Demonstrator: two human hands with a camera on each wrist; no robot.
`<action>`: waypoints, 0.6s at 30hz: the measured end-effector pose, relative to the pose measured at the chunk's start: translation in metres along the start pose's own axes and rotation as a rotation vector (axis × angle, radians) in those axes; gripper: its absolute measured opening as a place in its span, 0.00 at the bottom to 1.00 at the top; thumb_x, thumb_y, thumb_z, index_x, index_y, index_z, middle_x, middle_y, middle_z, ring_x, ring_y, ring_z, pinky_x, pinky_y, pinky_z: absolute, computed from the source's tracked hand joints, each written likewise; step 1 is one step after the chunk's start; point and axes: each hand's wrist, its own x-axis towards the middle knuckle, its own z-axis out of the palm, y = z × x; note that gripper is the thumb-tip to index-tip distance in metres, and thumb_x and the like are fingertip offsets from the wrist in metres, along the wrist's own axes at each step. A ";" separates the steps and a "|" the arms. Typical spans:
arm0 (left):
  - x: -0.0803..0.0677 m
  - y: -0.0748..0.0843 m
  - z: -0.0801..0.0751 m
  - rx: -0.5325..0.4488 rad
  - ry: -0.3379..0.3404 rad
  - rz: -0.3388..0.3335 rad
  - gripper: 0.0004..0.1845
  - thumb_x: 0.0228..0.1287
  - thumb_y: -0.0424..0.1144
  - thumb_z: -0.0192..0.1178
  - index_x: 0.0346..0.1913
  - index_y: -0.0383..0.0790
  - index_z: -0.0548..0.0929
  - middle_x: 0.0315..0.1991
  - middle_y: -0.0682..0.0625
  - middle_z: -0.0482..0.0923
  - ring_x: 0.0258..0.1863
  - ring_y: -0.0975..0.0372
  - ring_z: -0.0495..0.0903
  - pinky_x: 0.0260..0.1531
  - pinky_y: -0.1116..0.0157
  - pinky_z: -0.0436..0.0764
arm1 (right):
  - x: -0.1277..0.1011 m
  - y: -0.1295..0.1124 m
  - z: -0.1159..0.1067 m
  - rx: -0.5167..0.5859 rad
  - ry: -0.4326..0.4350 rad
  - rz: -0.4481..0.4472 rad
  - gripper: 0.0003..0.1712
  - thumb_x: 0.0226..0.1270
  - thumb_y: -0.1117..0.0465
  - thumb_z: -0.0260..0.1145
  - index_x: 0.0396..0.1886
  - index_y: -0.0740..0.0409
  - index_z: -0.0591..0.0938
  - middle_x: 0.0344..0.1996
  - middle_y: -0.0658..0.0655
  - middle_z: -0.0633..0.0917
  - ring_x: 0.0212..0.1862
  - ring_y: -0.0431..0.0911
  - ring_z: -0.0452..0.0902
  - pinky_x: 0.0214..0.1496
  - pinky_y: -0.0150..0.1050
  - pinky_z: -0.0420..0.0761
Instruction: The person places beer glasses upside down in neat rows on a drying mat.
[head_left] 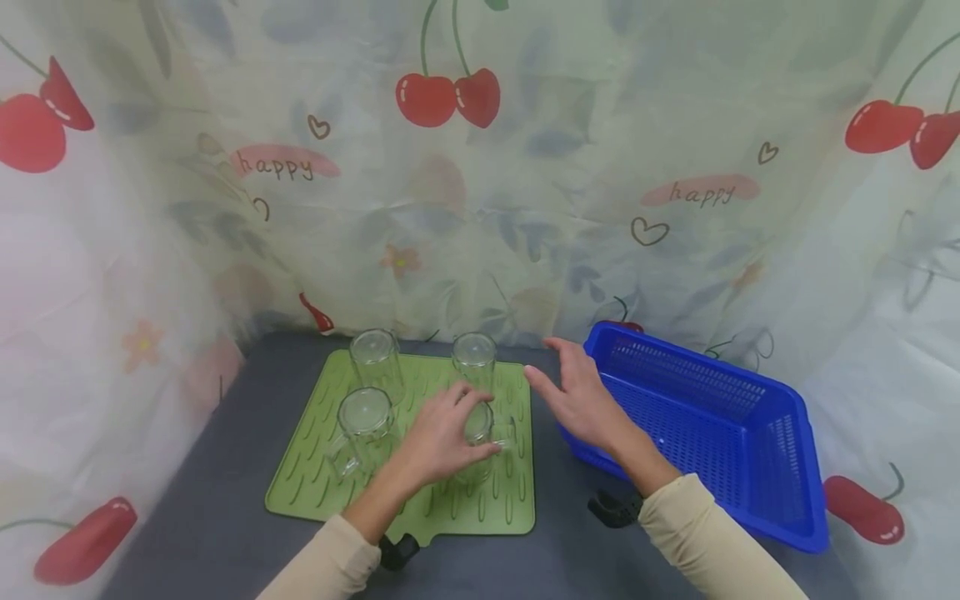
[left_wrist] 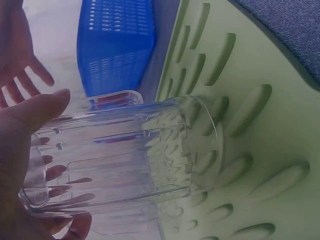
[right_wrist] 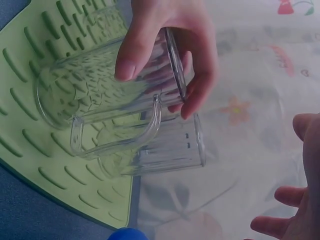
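Observation:
My left hand (head_left: 438, 437) grips a clear glass mug (head_left: 480, 423) near its upper end, at the near right of a green ridged mat (head_left: 405, 512). In the left wrist view the thumb and fingers lie around the upturned base of this mug (left_wrist: 120, 160). Its rim is down at the mat, and the handle (right_wrist: 152, 122) points toward the basket side. My right hand (head_left: 581, 404) hovers between mat and basket with fingers spread, holding nothing. Three more upside-down glasses stand on the mat: a back left one (head_left: 375, 358), a front left mug (head_left: 366, 421) and a back right one (head_left: 474, 358).
A blue perforated plastic basket (head_left: 810, 467) stands on the dark grey tabletop (head_left: 202, 508), right of the mat. A white curtain (head_left: 525, 183) printed with cherries hangs behind and at both sides. Dark wrist straps show below both hands.

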 end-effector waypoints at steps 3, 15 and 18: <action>0.000 0.002 0.003 0.051 -0.030 -0.016 0.39 0.54 0.63 0.74 0.68 0.55 0.75 0.62 0.53 0.74 0.60 0.53 0.77 0.58 0.49 0.78 | 0.000 -0.001 0.002 -0.006 0.003 -0.007 0.47 0.76 0.28 0.46 0.82 0.52 0.54 0.80 0.62 0.56 0.82 0.63 0.47 0.76 0.69 0.59; 0.001 0.011 -0.007 0.083 -0.105 -0.041 0.44 0.55 0.67 0.71 0.72 0.57 0.71 0.67 0.51 0.71 0.64 0.50 0.73 0.59 0.47 0.77 | -0.001 -0.002 0.005 -0.035 -0.004 -0.017 0.47 0.76 0.28 0.46 0.81 0.53 0.56 0.79 0.63 0.57 0.81 0.64 0.48 0.76 0.68 0.60; 0.003 0.015 -0.018 0.071 -0.083 -0.013 0.43 0.57 0.68 0.68 0.73 0.54 0.71 0.67 0.49 0.71 0.64 0.48 0.73 0.59 0.45 0.77 | -0.001 -0.002 0.003 -0.055 0.008 -0.020 0.47 0.76 0.28 0.46 0.80 0.52 0.56 0.79 0.62 0.58 0.81 0.63 0.49 0.75 0.68 0.62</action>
